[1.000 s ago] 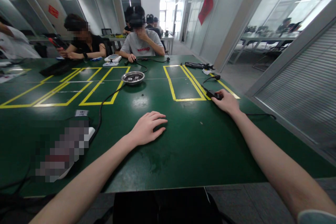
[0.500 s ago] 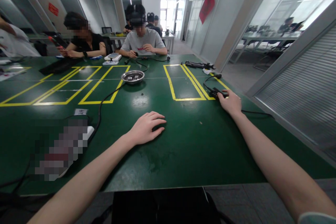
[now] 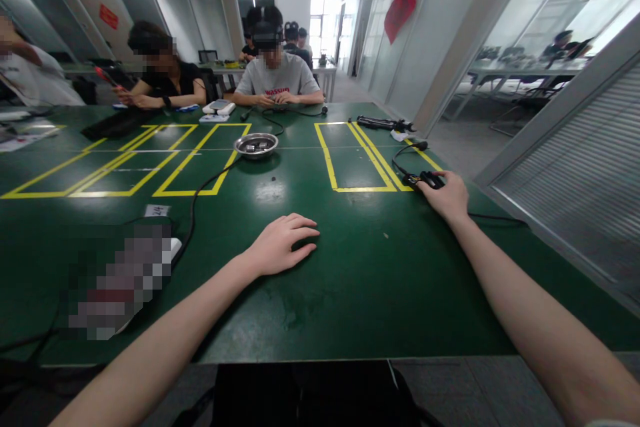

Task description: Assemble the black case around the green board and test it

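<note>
Device [image 3: 434, 179] in right hand, right side of table; left hand flat and holding nothing

Right hand [image 3: 451, 196] reaches far over to the right. Fingers closed partway round the device, wrist low. Looks like a light grip from above, likely to steady or shift it without lifting much. Underside hidden; cannot tell if it touches the table [image 3: 350, 280].

Cable [image 3: 399, 163] loops from the device's far side to a plug [image 3: 421, 145], slack, so probably little pull on the grip. Wire [image 3: 493, 217] runs right from behind the wrist; where it joins is hidden.

Left hand [image 3: 280, 243] palm down near the middle, fingers loosely spread, thumb apart, gripping nothing. Probably just resting as a prop while the other arm stretches.

Device sits by the near end of the yellow tape [image 3: 363, 189] on the right; tape likely marks out spots. Tripod [image 3: 384, 123] lies folded beyond, at the far right. Steel bowl [image 3: 256, 146] far left of centre holds small metal parts, rim presumably keeping them from rolling. Label [image 3: 157, 211] on the left, just beyond a blurred-out item. Person [image 3: 279, 80] sits across, both hands at the far edge.
</note>
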### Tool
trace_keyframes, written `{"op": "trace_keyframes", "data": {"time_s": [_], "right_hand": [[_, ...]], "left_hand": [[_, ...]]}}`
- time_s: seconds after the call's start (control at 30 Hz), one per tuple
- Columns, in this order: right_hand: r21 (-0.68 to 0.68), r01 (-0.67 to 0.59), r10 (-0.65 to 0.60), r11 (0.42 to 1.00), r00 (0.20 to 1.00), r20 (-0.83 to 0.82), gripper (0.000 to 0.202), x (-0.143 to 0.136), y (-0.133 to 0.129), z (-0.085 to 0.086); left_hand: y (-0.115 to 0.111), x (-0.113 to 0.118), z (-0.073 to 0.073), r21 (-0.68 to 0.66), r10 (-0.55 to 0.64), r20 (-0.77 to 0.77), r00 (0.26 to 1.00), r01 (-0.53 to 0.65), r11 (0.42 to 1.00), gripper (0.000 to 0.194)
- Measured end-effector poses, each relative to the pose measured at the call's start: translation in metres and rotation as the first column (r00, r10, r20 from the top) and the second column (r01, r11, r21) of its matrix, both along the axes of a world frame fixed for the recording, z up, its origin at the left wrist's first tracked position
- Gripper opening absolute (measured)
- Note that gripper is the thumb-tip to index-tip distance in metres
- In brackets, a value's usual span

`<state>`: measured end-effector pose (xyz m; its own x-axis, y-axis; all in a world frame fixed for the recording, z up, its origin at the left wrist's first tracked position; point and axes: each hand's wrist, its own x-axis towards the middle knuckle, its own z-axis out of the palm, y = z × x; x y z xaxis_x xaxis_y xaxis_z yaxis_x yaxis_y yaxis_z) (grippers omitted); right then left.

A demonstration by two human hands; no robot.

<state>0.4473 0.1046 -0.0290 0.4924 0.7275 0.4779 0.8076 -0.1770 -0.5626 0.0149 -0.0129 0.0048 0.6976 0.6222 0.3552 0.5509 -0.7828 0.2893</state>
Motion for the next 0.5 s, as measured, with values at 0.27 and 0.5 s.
{"op": "trace_keyframes", "data": {"time_s": [0.27, 0.5], "right_hand": [[-0.101, -0.045, 0.044, 0.994, 0.999, -0.014, 0.032, -0.008, -0.002, 0.005], [0.026, 0.004, -0.004, 1.000, 1.000, 0.024, 0.070, -0.009, -0.005, 0.013]], "left_hand": [[0.000, -0.002, 0.001, 0.010, -0.009, 0.011, 1.000, 0.009, 1.000, 0.022], [0.001, -0.002, -0.001, 0.006, -0.014, 0.006, 1.000, 0.014, 1.000, 0.022]]}}
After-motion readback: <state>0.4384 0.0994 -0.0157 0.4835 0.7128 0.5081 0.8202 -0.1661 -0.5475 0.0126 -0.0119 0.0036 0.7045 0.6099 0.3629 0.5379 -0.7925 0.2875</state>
